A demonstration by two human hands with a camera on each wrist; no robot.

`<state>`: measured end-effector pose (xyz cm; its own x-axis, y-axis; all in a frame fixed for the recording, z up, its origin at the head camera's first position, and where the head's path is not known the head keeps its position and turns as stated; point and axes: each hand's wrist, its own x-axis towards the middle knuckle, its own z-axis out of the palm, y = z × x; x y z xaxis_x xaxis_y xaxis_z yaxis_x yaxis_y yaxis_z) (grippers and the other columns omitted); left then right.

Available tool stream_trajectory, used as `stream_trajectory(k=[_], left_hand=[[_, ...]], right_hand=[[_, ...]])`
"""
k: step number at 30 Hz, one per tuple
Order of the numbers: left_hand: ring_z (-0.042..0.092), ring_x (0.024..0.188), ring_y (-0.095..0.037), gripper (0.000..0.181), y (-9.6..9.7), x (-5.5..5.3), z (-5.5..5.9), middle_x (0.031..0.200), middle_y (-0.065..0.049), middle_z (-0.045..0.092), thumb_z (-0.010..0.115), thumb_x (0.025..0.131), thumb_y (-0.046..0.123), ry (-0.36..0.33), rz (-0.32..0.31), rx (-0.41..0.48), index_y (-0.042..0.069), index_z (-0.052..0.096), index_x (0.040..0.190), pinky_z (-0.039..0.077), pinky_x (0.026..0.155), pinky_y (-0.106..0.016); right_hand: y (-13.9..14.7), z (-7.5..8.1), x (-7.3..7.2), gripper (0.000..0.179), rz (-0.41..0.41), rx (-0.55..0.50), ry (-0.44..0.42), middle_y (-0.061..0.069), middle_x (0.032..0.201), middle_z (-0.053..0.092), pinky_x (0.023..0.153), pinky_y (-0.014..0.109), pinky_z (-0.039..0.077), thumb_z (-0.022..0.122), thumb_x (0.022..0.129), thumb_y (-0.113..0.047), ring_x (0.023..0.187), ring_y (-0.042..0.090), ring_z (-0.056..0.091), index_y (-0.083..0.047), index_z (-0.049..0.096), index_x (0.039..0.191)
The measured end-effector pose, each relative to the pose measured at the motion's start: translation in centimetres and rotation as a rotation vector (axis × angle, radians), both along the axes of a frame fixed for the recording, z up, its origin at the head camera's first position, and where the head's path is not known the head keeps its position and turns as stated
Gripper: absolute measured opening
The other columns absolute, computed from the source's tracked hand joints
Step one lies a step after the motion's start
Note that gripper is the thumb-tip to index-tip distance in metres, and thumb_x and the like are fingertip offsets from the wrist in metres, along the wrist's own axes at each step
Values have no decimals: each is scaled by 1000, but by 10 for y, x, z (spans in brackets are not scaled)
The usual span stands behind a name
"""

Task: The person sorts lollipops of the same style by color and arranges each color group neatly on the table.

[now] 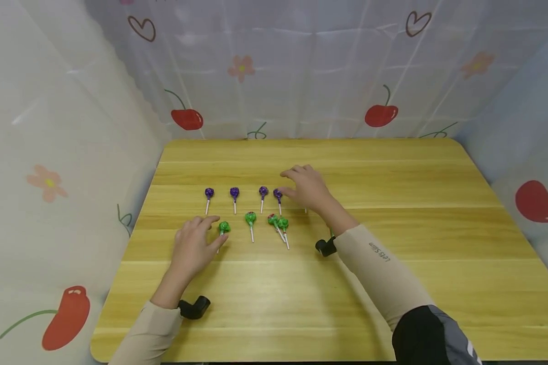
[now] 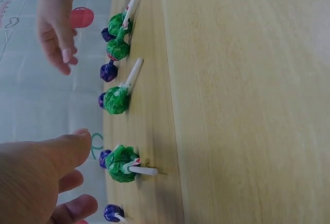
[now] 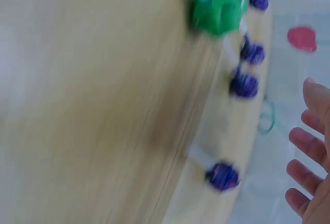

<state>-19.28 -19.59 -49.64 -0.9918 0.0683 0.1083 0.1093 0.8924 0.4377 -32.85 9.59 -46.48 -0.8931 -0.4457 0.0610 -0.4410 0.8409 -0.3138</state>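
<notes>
Two rows of lollipops lie on the table. Purple-wrapped ones form the back row, such as the purple lollipop [image 1: 263,191]; green-wrapped ones lie in front, with two green lollipops [image 1: 283,223] crossing sticks. My left hand [image 1: 194,246] hovers with relaxed fingers by the leftmost green lollipop [image 1: 224,227]; in the left wrist view a gap separates the thumb from that candy [image 2: 122,163]. Over the right end of the back row, my right hand [image 1: 308,187] is held with loosely bent fingers, holding nothing. It partly hides a purple lollipop whose stick [image 1: 306,210] shows below.
The wooden table [image 1: 438,203] has rounded corners. A pale curtain [image 1: 301,66] printed with cherries, flowers and hearts hangs behind it and at both sides. Each wrist carries a black camera mount [image 1: 194,307]. A green bit [image 1: 332,232] peeks out beside the right wrist.
</notes>
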Motion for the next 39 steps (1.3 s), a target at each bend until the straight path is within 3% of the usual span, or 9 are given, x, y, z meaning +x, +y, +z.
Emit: stream_trajectory(k=[6, 12, 20, 29, 39], left_hand=[[55, 106, -33, 52, 1, -4, -3, 116, -13, 65, 71, 91, 39, 6, -1, -10, 14, 59, 135, 39, 91, -55], [57, 103, -35, 51, 5, -15, -5, 115, -13, 66, 71, 91, 39, -10, -21, -52, 12, 60, 134, 44, 88, -53], [57, 102, -34, 50, 14, -23, -5, 119, -14, 66, 69, 92, 41, -54, -29, -130, 14, 61, 134, 46, 85, -52], [57, 92, -30, 41, 19, -24, -3, 109, -13, 68, 71, 91, 37, -57, -9, -168, 12, 66, 124, 47, 77, -46], [60, 86, -28, 30, 9, -24, -5, 97, -9, 72, 73, 90, 32, -37, -21, -123, 9, 71, 110, 46, 72, -41]], right_hand=[[-37, 4, 22, 50, 95, -13, -9, 4, 138, 59, 110, 55, 37, 62, 97, -44, 131, 33, 48, -17, 57, 138], [-66, -10, 38, 47, 155, 21, -16, 2, 132, 64, 107, 53, 38, 63, 96, -45, 127, 31, 52, -22, 60, 136], [-81, -31, 42, 43, 171, 85, -31, -4, 123, 67, 102, 45, 39, 64, 93, -49, 124, 24, 52, -26, 66, 129], [-84, -32, 42, 32, 173, 85, -29, -6, 108, 70, 96, 41, 38, 69, 90, -46, 111, 20, 52, -25, 74, 114], [-89, -35, 42, 34, 151, 113, -31, -5, 104, 69, 85, 36, 35, 69, 90, -47, 100, 18, 48, -23, 74, 113]])
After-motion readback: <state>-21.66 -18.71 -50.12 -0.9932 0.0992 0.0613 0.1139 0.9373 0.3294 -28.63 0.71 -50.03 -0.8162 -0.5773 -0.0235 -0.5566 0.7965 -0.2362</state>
